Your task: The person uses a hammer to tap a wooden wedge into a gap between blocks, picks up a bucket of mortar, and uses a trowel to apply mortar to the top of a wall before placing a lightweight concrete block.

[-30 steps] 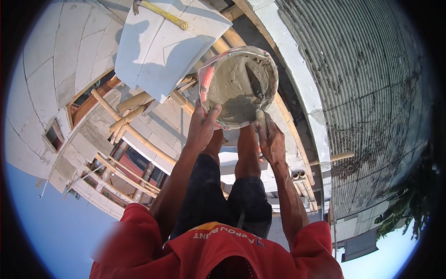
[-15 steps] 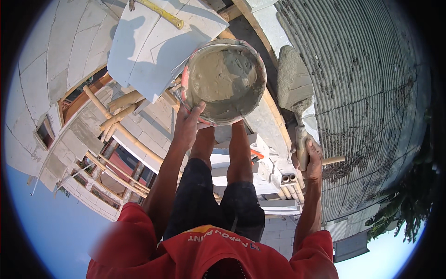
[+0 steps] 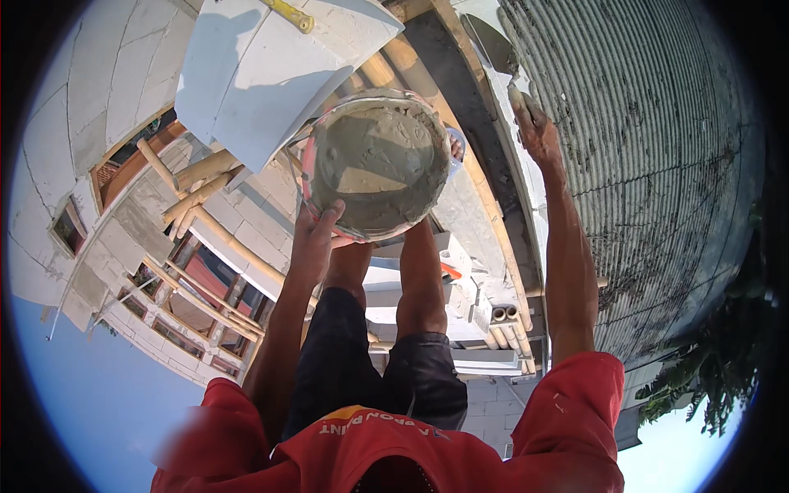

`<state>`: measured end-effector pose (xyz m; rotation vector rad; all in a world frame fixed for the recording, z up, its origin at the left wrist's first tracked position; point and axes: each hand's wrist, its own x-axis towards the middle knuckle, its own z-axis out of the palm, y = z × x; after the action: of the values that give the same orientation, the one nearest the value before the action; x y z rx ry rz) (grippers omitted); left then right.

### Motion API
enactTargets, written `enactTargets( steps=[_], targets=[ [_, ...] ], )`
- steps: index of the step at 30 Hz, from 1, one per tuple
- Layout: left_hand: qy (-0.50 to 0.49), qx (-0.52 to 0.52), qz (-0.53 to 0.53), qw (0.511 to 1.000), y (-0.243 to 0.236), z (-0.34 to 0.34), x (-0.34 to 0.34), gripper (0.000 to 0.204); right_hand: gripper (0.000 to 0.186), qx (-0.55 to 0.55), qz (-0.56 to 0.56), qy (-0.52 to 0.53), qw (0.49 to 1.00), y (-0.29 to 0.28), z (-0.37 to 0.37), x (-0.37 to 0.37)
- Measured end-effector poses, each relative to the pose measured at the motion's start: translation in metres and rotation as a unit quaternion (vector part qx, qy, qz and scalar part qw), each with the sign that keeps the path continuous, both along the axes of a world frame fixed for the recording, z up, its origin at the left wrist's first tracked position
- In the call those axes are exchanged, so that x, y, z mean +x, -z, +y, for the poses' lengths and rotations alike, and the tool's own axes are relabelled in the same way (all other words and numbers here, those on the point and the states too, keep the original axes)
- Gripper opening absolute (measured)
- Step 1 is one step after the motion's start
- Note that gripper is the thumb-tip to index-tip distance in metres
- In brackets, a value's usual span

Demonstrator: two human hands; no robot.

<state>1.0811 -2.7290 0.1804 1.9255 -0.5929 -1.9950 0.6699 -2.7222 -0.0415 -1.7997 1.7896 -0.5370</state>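
My left hand [image 3: 314, 238] grips the near left rim of a round bucket [image 3: 308, 168], thumb over the edge. Grey wet mortar [image 3: 370, 160] lies inside it, smeared up the walls. Out to the far right, my right hand [image 3: 538, 135] is closed round the handle of a trowel [image 3: 491, 45]. The blade is tilted and points away from me over the pale wall top [image 3: 498, 86], beside the corrugated roof. How much mortar is on the blade, I cannot tell.
Corrugated roofing [image 3: 625, 148] rises along the right. Pale blocks [image 3: 271, 74] bear a yellow-handled tool [image 3: 289, 15] at the far left. Bamboo poles [image 3: 415, 70] run beneath the bucket, beside a dark gap [image 3: 460, 90]. An orange-handled tool [image 3: 450, 269] lies beyond my legs.
My right hand has moved the trowel forward, away from me, and the blade has turned from showing a load of mortar to a tilted, darker face. The bucket has shifted slightly left and nearer.
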Motion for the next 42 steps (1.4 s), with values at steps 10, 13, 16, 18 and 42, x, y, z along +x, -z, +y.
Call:
enactTargets(
  steps=[10,13,16,18,42],
  targets=[
    [-0.048,-0.007,-0.001,0.999,-0.004,0.008,-0.012,0.067,0.045,-0.008,-0.052,-0.016,0.998,0.014,0.073,0.005],
    [-0.03,-0.017,0.007,0.999,-0.002,0.005,-0.015,0.068,0.074,-0.051,0.034,-0.097,0.993,0.021,0.1,0.002],
    [-0.017,0.004,-0.01,1.0,-0.006,0.0,-0.02,0.069,0.074,-0.043,0.039,-0.138,0.989,0.023,0.118,0.002],
    [-0.033,-0.01,0.001,0.999,-0.005,0.002,-0.023,0.071,0.073,-0.051,0.039,-0.131,0.989,0.017,0.132,-0.003],
    [0.198,-0.134,-0.083,0.967,-0.017,-0.021,-0.037,0.077,0.044,0.142,-0.145,0.054,0.978,-0.196,0.086,0.11]
  ],
)
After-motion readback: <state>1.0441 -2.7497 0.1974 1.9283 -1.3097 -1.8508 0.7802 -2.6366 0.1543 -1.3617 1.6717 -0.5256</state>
